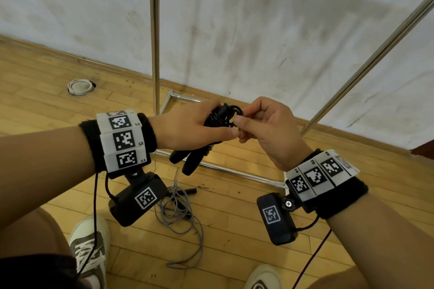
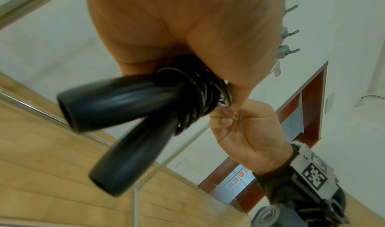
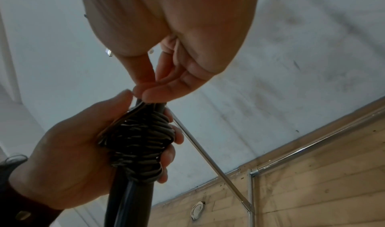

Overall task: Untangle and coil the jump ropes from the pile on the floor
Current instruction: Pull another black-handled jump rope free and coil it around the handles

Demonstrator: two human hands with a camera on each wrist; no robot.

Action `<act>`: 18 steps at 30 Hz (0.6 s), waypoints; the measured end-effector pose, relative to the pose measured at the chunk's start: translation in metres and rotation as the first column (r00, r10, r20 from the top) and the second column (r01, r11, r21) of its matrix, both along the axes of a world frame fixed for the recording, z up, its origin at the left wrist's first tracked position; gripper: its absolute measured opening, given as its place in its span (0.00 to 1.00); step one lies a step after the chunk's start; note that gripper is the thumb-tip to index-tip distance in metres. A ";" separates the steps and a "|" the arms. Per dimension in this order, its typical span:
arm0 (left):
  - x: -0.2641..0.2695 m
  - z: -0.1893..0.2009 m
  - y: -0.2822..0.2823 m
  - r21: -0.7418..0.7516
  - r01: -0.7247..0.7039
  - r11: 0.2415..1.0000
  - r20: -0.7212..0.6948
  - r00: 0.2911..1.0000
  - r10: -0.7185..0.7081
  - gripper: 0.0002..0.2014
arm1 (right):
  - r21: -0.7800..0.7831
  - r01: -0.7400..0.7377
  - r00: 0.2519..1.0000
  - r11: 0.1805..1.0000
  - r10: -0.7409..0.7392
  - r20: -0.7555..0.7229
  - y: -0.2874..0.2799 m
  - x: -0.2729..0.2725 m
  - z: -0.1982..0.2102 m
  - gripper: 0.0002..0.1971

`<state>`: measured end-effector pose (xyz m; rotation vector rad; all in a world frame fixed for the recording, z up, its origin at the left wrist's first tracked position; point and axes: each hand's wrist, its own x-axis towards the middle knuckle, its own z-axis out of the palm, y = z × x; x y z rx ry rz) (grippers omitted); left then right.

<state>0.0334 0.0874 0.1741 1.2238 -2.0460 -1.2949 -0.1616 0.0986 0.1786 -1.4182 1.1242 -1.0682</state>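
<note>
- Gripping the black jump rope (image 1: 212, 122) round its wound cord, the left hand (image 1: 187, 124) keeps both handles (image 1: 187, 159) together — the coil can't spring loose.
- The right hand (image 1: 265, 124) pinches the cord's last loop, probably to tuck it.
- A grey rope (image 1: 180, 220) lies tangled on the floor (image 1: 234, 230) below.

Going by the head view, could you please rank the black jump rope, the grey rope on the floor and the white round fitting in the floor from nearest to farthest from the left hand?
1. Black jump rope: gripped in the left hand itself.
2. Grey rope: tangled on the floor below the hands.
3. White round fitting: far left, by the wall.
</note>
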 end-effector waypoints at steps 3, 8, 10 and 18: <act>-0.001 -0.001 0.001 -0.054 -0.036 0.998 0.009 0.999 0.036 0.14 | -0.029 0.069 0.995 0.997 -0.071 -0.075 -0.002 0.005 0.000 0.07; 0.000 0.001 -0.001 -0.121 -0.110 0.987 0.011 0.994 0.112 0.09 | -0.029 0.088 0.989 0.996 -0.091 -0.116 -0.003 0.010 -0.002 0.07; 0.001 0.002 -0.002 -0.089 -0.114 0.989 -0.009 0.993 0.114 0.07 | -0.050 0.033 0.995 0.998 -0.038 -0.093 -0.003 0.009 -0.003 0.09; 0.004 0.004 -0.002 0.151 -0.008 0.988 -0.160 0.987 0.033 0.08 | -0.315 -0.205 0.929 0.927 0.084 -0.359 -0.007 -0.011 0.001 0.26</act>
